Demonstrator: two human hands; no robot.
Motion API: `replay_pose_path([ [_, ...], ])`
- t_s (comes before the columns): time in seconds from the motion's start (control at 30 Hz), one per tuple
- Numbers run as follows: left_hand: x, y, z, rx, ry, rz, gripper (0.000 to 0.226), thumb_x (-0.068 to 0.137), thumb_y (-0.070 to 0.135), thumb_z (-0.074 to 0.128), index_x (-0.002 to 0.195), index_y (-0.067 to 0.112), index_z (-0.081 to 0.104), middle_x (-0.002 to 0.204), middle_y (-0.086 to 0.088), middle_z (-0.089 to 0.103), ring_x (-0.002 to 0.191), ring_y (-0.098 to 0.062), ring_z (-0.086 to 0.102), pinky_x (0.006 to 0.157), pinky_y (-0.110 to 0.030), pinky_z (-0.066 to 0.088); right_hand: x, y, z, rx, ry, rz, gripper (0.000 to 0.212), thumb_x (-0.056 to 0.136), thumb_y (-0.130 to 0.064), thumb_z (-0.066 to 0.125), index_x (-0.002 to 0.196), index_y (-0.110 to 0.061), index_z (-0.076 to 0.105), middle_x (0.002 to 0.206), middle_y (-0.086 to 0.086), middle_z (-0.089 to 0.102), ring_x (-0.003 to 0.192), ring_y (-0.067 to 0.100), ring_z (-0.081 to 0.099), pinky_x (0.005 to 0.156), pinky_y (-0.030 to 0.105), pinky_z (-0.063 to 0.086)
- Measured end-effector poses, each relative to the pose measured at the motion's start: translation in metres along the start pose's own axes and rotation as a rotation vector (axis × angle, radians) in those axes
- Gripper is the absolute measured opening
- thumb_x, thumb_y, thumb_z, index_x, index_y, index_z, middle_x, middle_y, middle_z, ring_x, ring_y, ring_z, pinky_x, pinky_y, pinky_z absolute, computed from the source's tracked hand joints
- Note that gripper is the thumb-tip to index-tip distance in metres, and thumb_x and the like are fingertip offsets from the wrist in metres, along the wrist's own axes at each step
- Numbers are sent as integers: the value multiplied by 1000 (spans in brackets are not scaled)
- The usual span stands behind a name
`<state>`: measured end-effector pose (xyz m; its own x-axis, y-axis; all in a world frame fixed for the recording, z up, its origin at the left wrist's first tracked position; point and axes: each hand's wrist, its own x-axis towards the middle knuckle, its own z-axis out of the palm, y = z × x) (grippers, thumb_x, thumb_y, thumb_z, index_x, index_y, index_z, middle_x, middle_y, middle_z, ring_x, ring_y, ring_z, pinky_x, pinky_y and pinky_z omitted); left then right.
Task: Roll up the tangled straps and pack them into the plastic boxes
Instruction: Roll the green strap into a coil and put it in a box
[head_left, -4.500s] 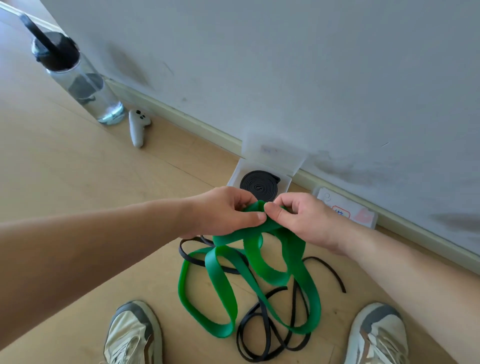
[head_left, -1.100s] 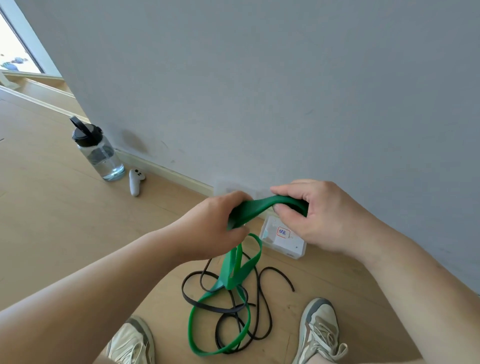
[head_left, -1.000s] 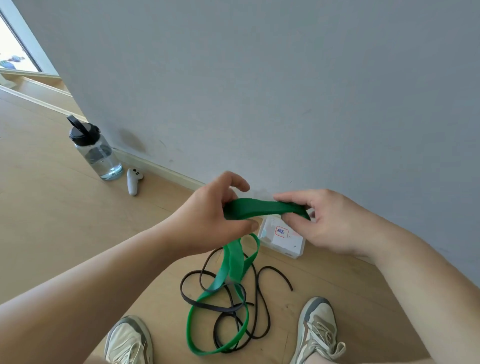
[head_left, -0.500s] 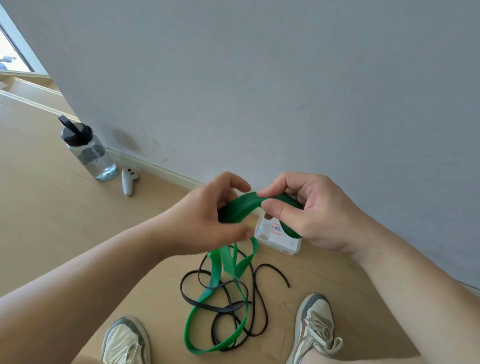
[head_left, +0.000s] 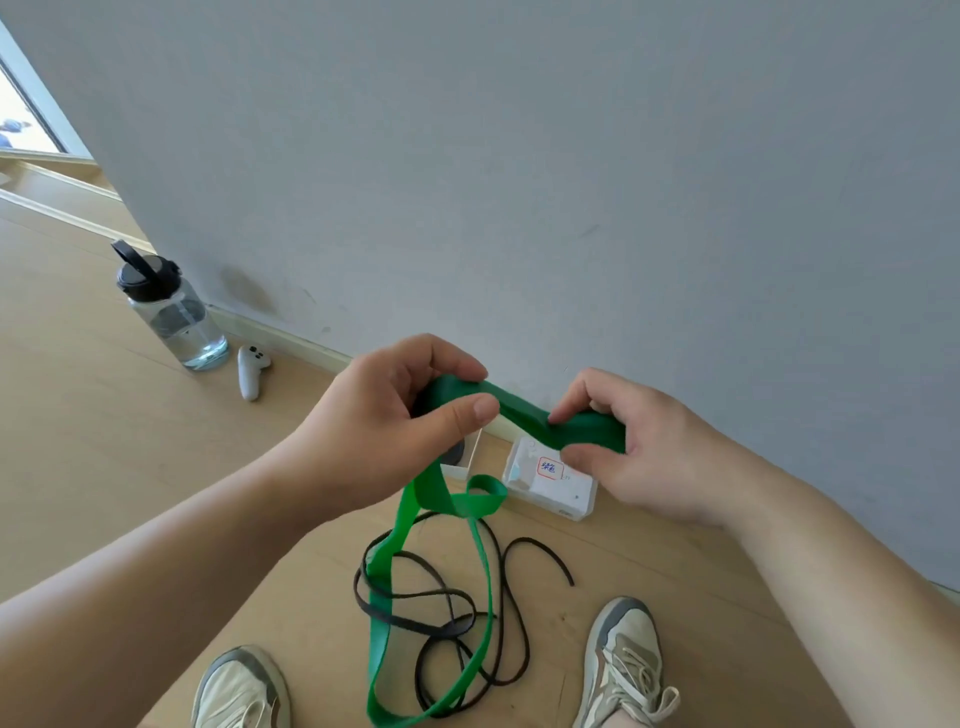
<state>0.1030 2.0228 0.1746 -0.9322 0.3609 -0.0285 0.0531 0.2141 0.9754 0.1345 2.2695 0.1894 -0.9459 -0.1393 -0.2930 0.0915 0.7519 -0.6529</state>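
A green strap (head_left: 524, 413) is stretched between my two hands above the floor. My left hand (head_left: 384, 431) pinches one part of it between thumb and fingers, with a coil partly hidden in the palm. My right hand (head_left: 628, 441) grips the other end. The rest of the green strap (head_left: 384, 587) hangs down in loops to the floor, tangled with a thin black strap (head_left: 498, 582). A closed plastic box (head_left: 561, 486) with a red-framed label lies by the wall. An open plastic box (head_left: 470, 457) peeks out behind my left hand, its contents mostly hidden.
A water bottle (head_left: 171, 312) with a black cap stands by the wall at left, a white controller (head_left: 250, 369) beside it. My two shoes (head_left: 239, 691) (head_left: 621, 660) rest on the wooden floor at the bottom edge. The grey wall rises just behind the boxes.
My hands have moved apart again, pulling the green strap straight between them. More strap has been gathered off the floor since the earliest frame, and my view has tilted up.
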Motion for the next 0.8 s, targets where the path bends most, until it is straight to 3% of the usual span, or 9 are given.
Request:
replay_pose_path([
  [0.07, 1, -5, 2, 13, -2, -5, 32, 81, 40, 75, 105, 20, 69, 87, -12, 76, 68, -19, 70, 64, -23, 54, 0, -5, 5, 88, 19, -25, 26, 85, -27, 81, 98, -37, 61, 108, -23, 70, 102, -4, 65, 95, 25, 51],
  [0.13, 2, -10, 5, 37, -27, 5, 30, 85, 47, 79, 104, 27, 67, 91, -10, 77, 80, -30, 72, 75, -39, 61, 0, -14, 11, 193, 35, -68, 31, 76, -31, 87, 94, -35, 62, 123, -25, 68, 119, -11, 57, 102, 18, 41],
  [0.2, 1, -13, 9, 25, -67, 55, 27, 85, 46, 77, 104, 31, 65, 94, -7, 77, 85, -35, 72, 79, -51, 61, 2, -21, 17, 292, 23, -132, 30, 75, -30, 89, 91, -32, 64, 121, -19, 72, 118, -7, 62, 104, 22, 44],
  [0.3, -1, -11, 13, 8, -111, 103, 33, 84, 45, 72, 109, 29, 60, 95, -4, 76, 80, -33, 70, 69, -46, 57, 6, -23, 18, 405, 15, -196, 24, 70, -29, 88, 84, -30, 68, 107, -1, 78, 104, 14, 75, 99, 44, 57],
  [0.47, 1, -13, 11, -16, -157, 78, 37, 90, 39, 70, 122, 26, 56, 93, -12, 72, 79, -44, 60, 62, -40, 48, 7, -22, 15, 418, 3, -204, 24, 78, -13, 88, 85, -26, 68, 100, 3, 80, 97, 19, 77, 94, 48, 60],
  [0.63, 2, -13, 10, 115, -179, 102, 46, 94, 47, 68, 133, 29, 52, 94, -4, 73, 81, -24, 68, 70, -35, 55, 6, -24, 20, 405, 46, -196, 21, 85, -7, 82, 88, -20, 65, 93, 2, 78, 91, 15, 77, 91, 45, 61],
  [0.73, 5, -18, 6, 160, -198, 52, 67, 79, 57, 77, 135, 31, 50, 99, -3, 74, 90, -21, 73, 79, -40, 61, 6, -26, 17, 403, 83, -210, 22, 89, -6, 77, 98, -22, 64, 96, 1, 76, 93, 16, 76, 88, 45, 62],
  [0.8, 4, -24, 10, 276, -255, 6, 70, 73, 58, 83, 130, 33, 53, 103, 5, 73, 95, -14, 73, 85, -41, 61, 5, -25, 13, 425, 104, -214, 23, 91, -5, 75, 102, -24, 68, 99, 1, 76, 96, 17, 76, 91, 47, 61],
])
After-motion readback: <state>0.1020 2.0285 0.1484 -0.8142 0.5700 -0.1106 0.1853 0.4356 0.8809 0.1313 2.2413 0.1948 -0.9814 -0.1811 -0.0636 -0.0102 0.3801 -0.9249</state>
